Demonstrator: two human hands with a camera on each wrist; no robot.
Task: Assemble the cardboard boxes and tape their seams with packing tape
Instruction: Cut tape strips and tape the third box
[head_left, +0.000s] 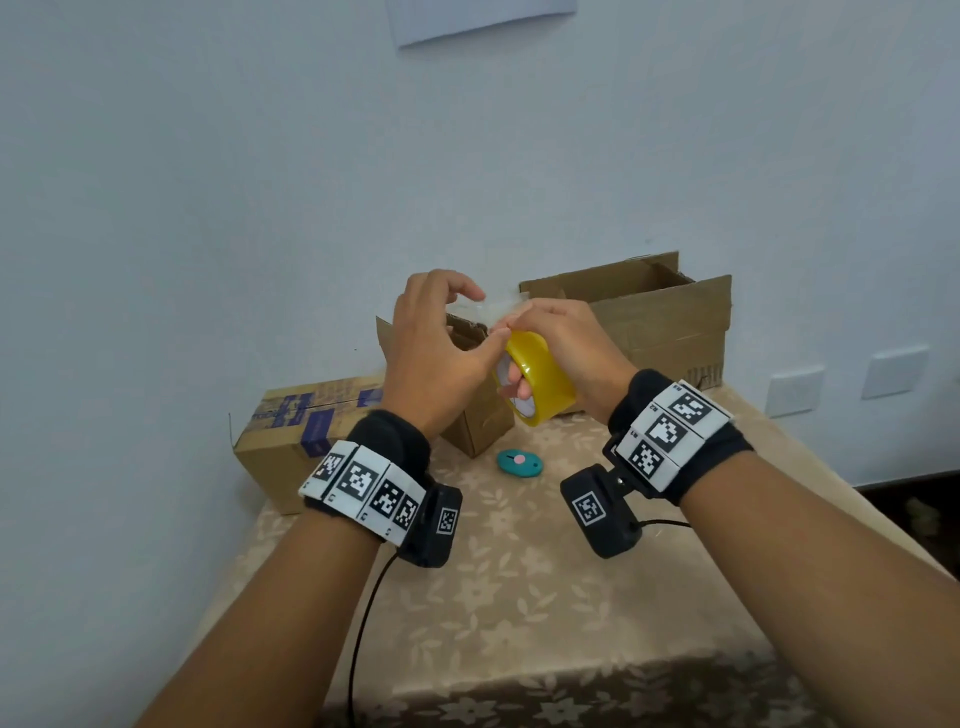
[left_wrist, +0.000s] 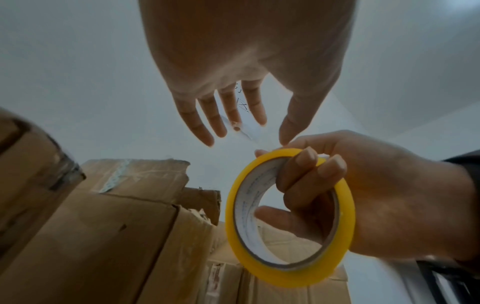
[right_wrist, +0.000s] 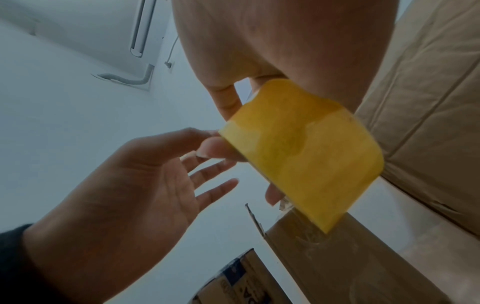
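Observation:
My right hand (head_left: 524, 353) grips a yellow roll of packing tape (head_left: 545, 387) held above the table, with fingers hooked through its core (left_wrist: 306, 181) and the thumb on top. A short clear strip of tape (head_left: 493, 309) runs up and left from the roll to my left hand (head_left: 485, 314). That hand's fingers (left_wrist: 233, 115) are nearly straight and spread, the strip lies against their tips, and its thumb touches the roll's upper edge (right_wrist: 207, 142). A small open cardboard box (head_left: 478, 421) stands right behind and below both hands.
A bigger open box (head_left: 660, 322) stands at the back right against the wall. A closed box with blue print (head_left: 291, 436) lies at the left. A teal cutter (head_left: 519, 461) lies on the flowered tablecloth (head_left: 519, 597) in front of the small box.

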